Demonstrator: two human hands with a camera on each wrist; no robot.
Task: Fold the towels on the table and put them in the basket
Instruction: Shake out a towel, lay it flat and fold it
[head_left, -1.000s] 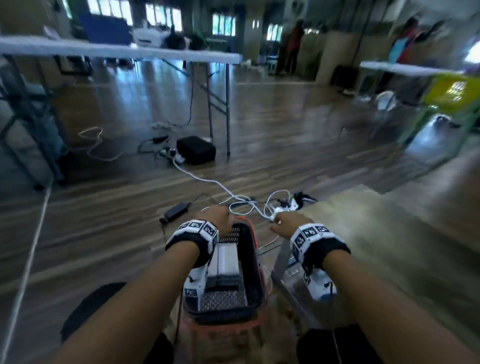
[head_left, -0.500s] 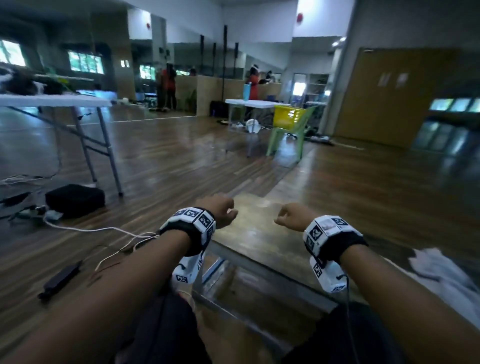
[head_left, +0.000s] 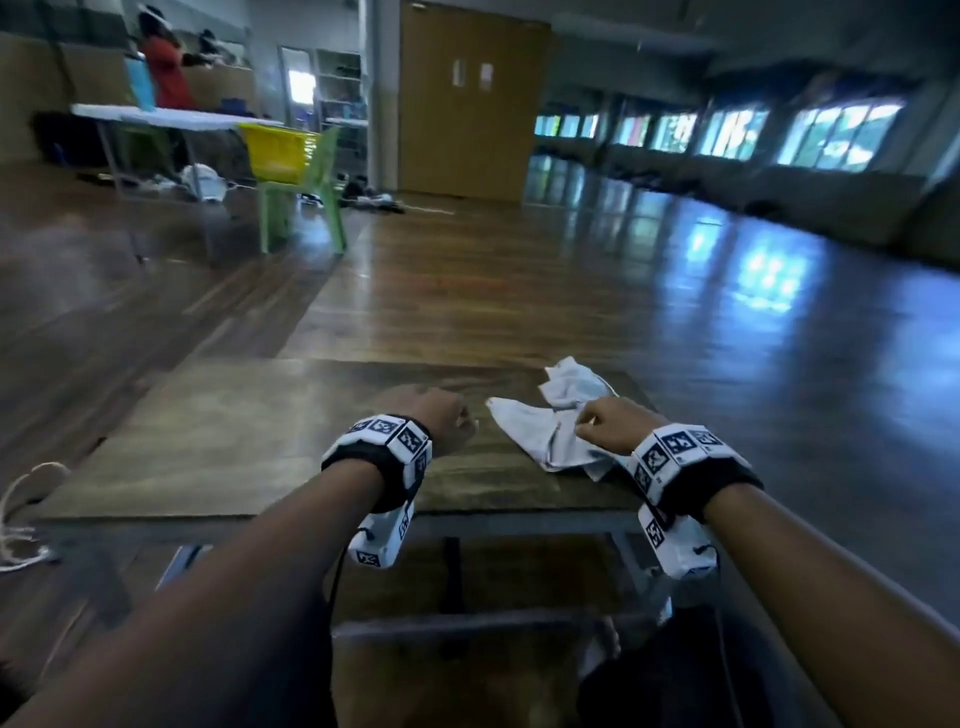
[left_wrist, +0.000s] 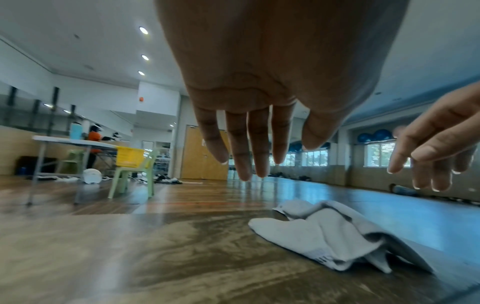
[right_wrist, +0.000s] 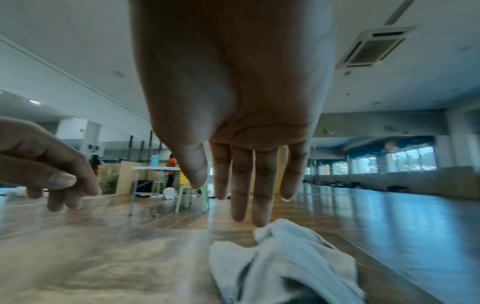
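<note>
A crumpled white towel (head_left: 550, 431) lies on the right part of the low wooden table (head_left: 234, 441). My right hand (head_left: 602, 421) hovers just above its near edge, fingers straight and hanging down, holding nothing; in the right wrist view the fingertips (right_wrist: 259, 218) hang close above the towel (right_wrist: 280, 263). My left hand (head_left: 452, 415) is over bare table just left of the towel, also open and empty, with its fingers (left_wrist: 249, 156) above the tabletop and the towel (left_wrist: 324, 234) to their right. No basket for the towels is in view.
The table's near edge and metal frame (head_left: 467, 525) are just below my wrists. White cables (head_left: 21, 514) lie on the floor at the left. Far back left stand a white folding table (head_left: 171, 117), a green chair with a yellow crate (head_left: 278, 150) and a person (head_left: 161, 67).
The view has swung right, away from the dark basket on the floor to the table. The towel has come into full view, and both hands now hover by it.
</note>
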